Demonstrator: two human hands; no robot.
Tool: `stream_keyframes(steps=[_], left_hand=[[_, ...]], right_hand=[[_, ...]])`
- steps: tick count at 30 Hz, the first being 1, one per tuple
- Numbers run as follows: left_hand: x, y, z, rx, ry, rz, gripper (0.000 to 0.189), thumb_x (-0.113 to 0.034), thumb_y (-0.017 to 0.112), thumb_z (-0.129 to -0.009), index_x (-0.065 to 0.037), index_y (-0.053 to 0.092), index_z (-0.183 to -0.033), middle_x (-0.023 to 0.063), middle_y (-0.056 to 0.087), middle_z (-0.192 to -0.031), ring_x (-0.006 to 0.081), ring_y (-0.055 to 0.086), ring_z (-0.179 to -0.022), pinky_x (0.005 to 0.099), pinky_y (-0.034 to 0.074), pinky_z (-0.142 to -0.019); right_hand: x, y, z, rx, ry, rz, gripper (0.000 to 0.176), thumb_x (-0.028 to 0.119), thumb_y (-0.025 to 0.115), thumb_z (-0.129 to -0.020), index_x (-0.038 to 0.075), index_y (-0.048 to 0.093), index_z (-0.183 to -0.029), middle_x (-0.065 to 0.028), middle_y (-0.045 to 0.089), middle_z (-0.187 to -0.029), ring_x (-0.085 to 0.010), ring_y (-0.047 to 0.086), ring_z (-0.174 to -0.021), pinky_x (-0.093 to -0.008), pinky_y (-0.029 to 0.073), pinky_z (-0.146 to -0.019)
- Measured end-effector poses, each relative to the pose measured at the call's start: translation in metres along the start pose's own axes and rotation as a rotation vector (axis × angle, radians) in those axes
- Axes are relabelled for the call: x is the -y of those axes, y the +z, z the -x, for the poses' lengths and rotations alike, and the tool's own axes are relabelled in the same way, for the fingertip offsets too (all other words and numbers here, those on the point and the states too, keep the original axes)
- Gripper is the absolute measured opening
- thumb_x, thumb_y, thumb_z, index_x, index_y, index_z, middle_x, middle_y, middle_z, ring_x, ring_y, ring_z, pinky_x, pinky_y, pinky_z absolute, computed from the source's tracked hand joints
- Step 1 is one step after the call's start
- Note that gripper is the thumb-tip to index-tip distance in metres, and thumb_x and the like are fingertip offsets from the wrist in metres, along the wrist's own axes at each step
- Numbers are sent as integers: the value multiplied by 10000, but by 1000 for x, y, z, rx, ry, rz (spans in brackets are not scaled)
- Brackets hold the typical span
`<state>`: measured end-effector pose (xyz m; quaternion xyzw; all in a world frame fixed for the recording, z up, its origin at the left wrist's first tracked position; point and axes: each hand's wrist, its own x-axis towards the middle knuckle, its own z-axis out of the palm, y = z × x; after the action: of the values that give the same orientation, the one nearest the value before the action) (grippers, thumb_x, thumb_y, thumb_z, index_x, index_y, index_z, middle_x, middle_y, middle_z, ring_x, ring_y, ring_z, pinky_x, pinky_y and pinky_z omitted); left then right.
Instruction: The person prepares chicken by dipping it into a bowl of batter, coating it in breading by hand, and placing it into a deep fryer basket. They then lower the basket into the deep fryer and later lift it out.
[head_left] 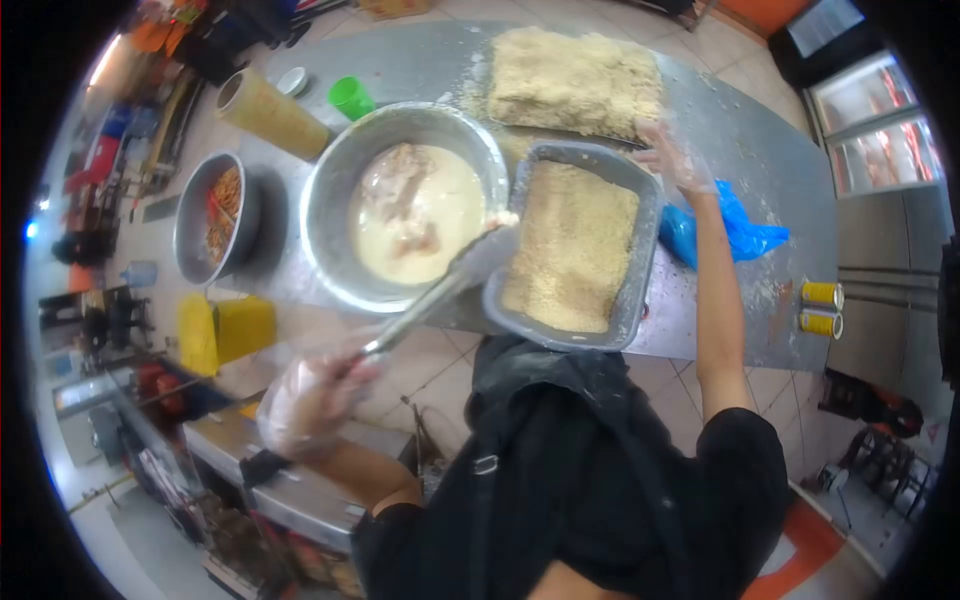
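My left hand [318,402], in a clear plastic glove, grips long metal tongs [425,305]. Motion smears their far end, and a pale coated piece of food [502,219] shows at the tip. The tongs reach across the rim of a large metal bowl [318,250] of creamy batter [430,220] with lumps of food in it. Right of that, a grey tub [648,255] holds fine yellowish crumbs [570,245]. My right hand [675,160], also gloved, hovers by the tub's far right corner, fingers apart, with nothing visible in it.
A wide tray heaped with crumbs [575,80] lies at the back. On the left are a metal bowl [250,225] with orange-brown food, a brownish cylinder [270,112] and a green cup [351,97]. A blue plastic bag [735,230] and two yellow cans [822,308] are on the right.
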<state>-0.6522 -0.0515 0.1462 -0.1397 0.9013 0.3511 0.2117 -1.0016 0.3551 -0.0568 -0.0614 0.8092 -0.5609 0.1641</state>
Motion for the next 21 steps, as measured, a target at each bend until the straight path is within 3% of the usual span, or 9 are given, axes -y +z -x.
stream_keyframes(steps=[2, 4, 8, 11, 14, 16, 17, 19, 21], left_hand=[[-8, 5, -5, 14, 38, -58, 282, -208, 604, -891, -6, 643, -1084, 52, 540, -627, 113, 496, -568, 270, 435, -568], [-13, 10, -12, 42, 94, -143, 281, -286, 595, -909, -113, 661, -1119, 151, 662, -701, 326, 647, -606, 396, 508, -599], [17, 59, -55, 8, 189, -57, 331, -232, 607, -884, -71, 622, -1173, 97, 574, -677, 140, 554, -612, 313, 469, -611], [-18, 61, -66, -2, 39, -378, 358, -271, 585, -899, -74, 606, -1197, 137, 617, -756, 208, 606, -689, 367, 486, -664], [-4, 56, -63, -128, -20, -158, 415, -339, 586, -886, -44, 603, -1178, 198, 654, -878, 307, 642, -797, 417, 495, -730], [15, 65, -69, -378, -181, -218, 325, -354, 537, -918, -80, 644, -1054, 200, 668, -864, 371, 650, -755, 478, 510, -645], [30, 72, -82, -381, -186, -215, 325, -354, 537, -918, -80, 644, -1054, 200, 668, -864, 371, 650, -755, 478, 510, -645], [52, 85, -115, -274, -417, -428, 327, -344, 539, -906, -41, 650, -961, 188, 665, -884, 365, 649, -740, 464, 510, -630], [29, 90, -126, -258, -453, -484, 336, -352, 539, -903, -37, 653, -926, 173, 670, -884, 352, 655, -733, 451, 513, -632]], right_hand=[[-4, -4, 1, -13, -16, 24, 646, 543, 373, -974, 35, 445, -1366, -117, 577, -1288, -217, 682, -911, -370, 521, -861], [-6, -2, 4, -65, -76, -58, 556, 467, 428, -984, 28, 491, -1319, -110, 616, -1233, -201, 694, -846, -330, 546, -785], [9, 8, 22, 11, -145, -73, 492, 426, 457, -984, 19, 557, -1243, -113, 632, -1201, -206, 692, -866, -312, 554, -748], [33, 27, 39, 115, -155, -207, 460, 420, 481, -972, 6, 614, -1122, -127, 647, -1154, -209, 686, -856, -302, 549, -715], [37, 45, 40, 221, 226, 21, 492, 462, 486, -946, 4, 625, -1062, -140, 653, -1129, -263, 672, -856, -370, 542, -736], [16, 65, 35, 229, 375, 689, 572, 534, 412, -939, 5, 618, -1017, -198, 648, -1093, -334, 652, -849, -436, 514, -801], [-5, 79, 33, 233, 371, 693, 572, 534, 412, -939, 5, 618, -1017, -198, 648, -1093, -334, 652, -849, -436, 514, -801], [-59, 110, 33, 91, -174, 921, 671, 568, 304, -954, -21, 617, -1026, -256, 630, -1062, -383, 629, -916, -447, 476, -874], [-86, 141, 20, 33, 33, 602, 630, 516, 354, -957, -56, 604, -1046, -260, 621, -1092, -380, 594, -1003, -436, 448, -904]])
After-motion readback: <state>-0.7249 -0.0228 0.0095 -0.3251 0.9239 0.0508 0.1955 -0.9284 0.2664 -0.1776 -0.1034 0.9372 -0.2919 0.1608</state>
